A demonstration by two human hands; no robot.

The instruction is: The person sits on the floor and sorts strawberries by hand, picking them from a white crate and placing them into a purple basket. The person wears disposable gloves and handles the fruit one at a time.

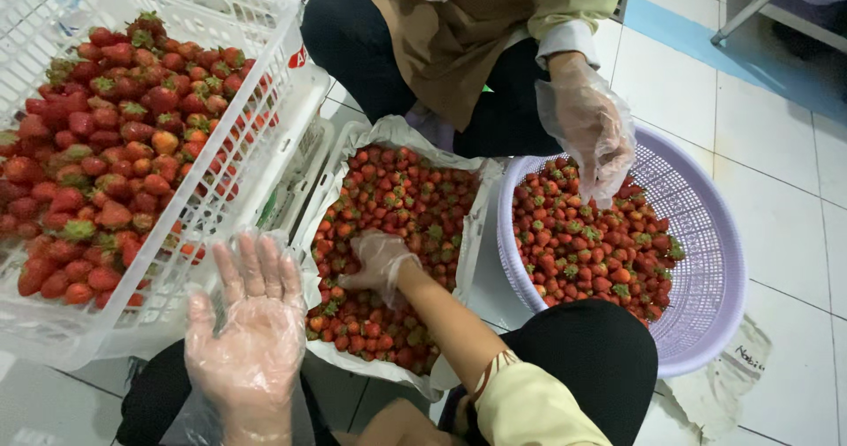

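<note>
My left hand (pixel 251 331), in a thin clear plastic glove, is held up open with the palm showing and nothing in it, just in front of a white slatted crate (pixel 265 128). My right hand (pixel 381 261), also gloved, reaches into a paper-lined tray (pixel 476 225) of small strawberries (pixel 397 190). Its fingers curl down onto the berries. The white crate at the left is heaped with larger strawberries (pixel 106 137).
Across from me sits another person, whose gloved hand (pixel 591 133) hangs over a purple round basket (pixel 715 261) holding more strawberries (pixel 582 243). My dark-trousered knee (pixel 600 358) is at the bottom. White floor tiles (pixel 785 172) lie at the right.
</note>
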